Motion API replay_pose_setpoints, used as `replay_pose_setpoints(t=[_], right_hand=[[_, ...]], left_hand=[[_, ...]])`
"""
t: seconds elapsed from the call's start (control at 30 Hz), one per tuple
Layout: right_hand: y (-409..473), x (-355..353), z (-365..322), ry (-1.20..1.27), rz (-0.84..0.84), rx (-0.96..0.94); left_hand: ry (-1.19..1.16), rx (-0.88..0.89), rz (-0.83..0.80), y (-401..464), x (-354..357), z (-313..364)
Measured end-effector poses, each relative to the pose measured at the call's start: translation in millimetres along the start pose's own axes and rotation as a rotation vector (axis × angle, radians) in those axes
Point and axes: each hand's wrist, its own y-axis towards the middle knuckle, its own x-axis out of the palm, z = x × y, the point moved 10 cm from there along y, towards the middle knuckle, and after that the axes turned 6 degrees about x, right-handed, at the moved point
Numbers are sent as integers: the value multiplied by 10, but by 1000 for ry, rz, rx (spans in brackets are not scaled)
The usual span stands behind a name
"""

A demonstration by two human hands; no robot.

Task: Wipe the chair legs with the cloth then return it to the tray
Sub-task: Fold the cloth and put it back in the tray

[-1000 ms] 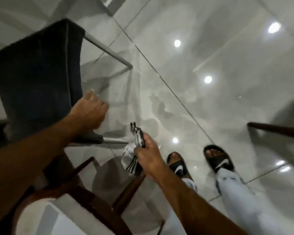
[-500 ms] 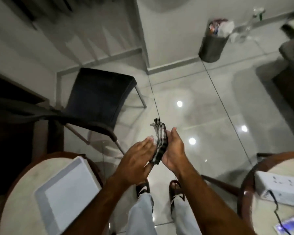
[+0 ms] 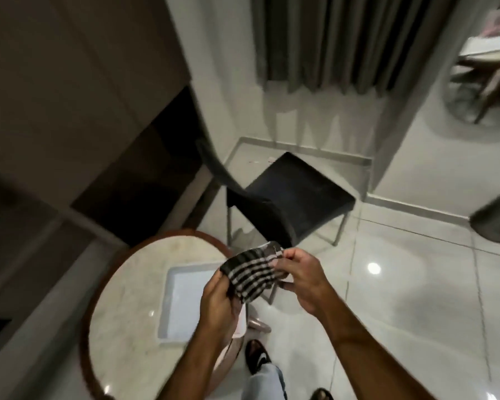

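A black-and-white striped cloth (image 3: 251,274) is stretched between both hands above the right edge of a white tray (image 3: 182,301). My left hand (image 3: 218,298) grips its lower left end; my right hand (image 3: 300,272) pinches its upper right end. The tray lies on a round marble table (image 3: 127,284) with a dark wooden rim. Beyond the hands stands the black chair (image 3: 289,197) on thin metal legs (image 3: 339,232), upright on the glossy tiled floor.
A dark cabinet (image 3: 84,111) fills the left side. Grey curtains (image 3: 344,41) hang at the back. A dark bin (image 3: 494,217) stands at the right edge. My sandalled feet (image 3: 257,356) are beside the table's base.
I have stood up from the chair legs; the view rose from floor to table. My left hand left the chair and joined the right on the cloth, now spread above the tray.
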Motion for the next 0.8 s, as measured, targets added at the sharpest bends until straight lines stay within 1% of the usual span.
replay_pose_setpoints(t=[0.07,0.13,0.2,0.23,0.27,0.3,0.4,0.5,0.57,0.63,0.73,0.8], right_hand=[[142,523,87,-100,-54,38],[281,939,222,-135,-83,61],[434,1173,406,-211,-37,77],[502,1227,467,-265,-3,71],[583,1301,540,-320,20,70],[674,1363,622,-373,38,68],[878,1496,837,-541,88,23],[1051,1589,1040,-750,134,-32],[1149,1604,1154,-852,154,-27],[1286,1670,1236,-950,125,-90],[1485,1818,1260,-1154,67,-204],[1662,1921,1293,-1260,11,-263]], left_hand=[[-125,-36,77,75,-523,99],[-281,-77,175,140,-1083,55],[-404,-107,252,200,-1554,-84],[-408,-111,276,227,-1701,-120],[-400,-119,286,262,-1814,-142],[-342,-130,298,310,-1928,-198],[-33,-176,429,376,-2332,-483],[64,-254,548,402,-2611,-742],[83,-298,601,435,-2739,-878],[87,-352,642,484,-2816,-1049],[-19,-427,692,555,-2790,-1352],[-87,-469,756,589,-2727,-1565]])
